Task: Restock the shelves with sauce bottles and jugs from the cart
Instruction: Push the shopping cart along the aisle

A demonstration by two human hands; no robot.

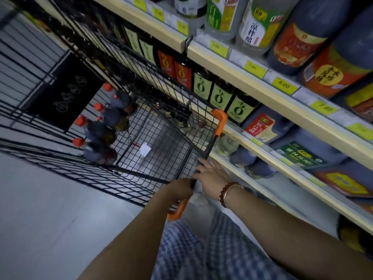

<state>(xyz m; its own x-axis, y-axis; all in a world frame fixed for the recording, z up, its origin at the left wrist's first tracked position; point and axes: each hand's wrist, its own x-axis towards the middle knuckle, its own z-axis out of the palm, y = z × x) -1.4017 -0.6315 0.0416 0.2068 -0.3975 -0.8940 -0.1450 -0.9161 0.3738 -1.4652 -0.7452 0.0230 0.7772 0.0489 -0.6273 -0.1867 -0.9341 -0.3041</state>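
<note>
A black wire cart [153,126] with an orange-cornered handle [220,122] stands in the aisle beside the shelves. Several dark jugs with red caps [105,126] sit bunched at its far end. My left hand [179,187] is shut on the cart handle near its lower orange corner. My right hand [212,175] rests on the same handle bar just above the left hand, fingers curled over it. To the right, wooden-edged shelves [262,93] hold dark sauce bottles with green and red labels [218,96] and large jugs [306,37].
Yellow price tags [283,84] line the shelf edges. Grey floor [50,219] spreads to the left of the cart. A white paper scrap [145,149] lies in the cart. My checked clothing fills the lower middle.
</note>
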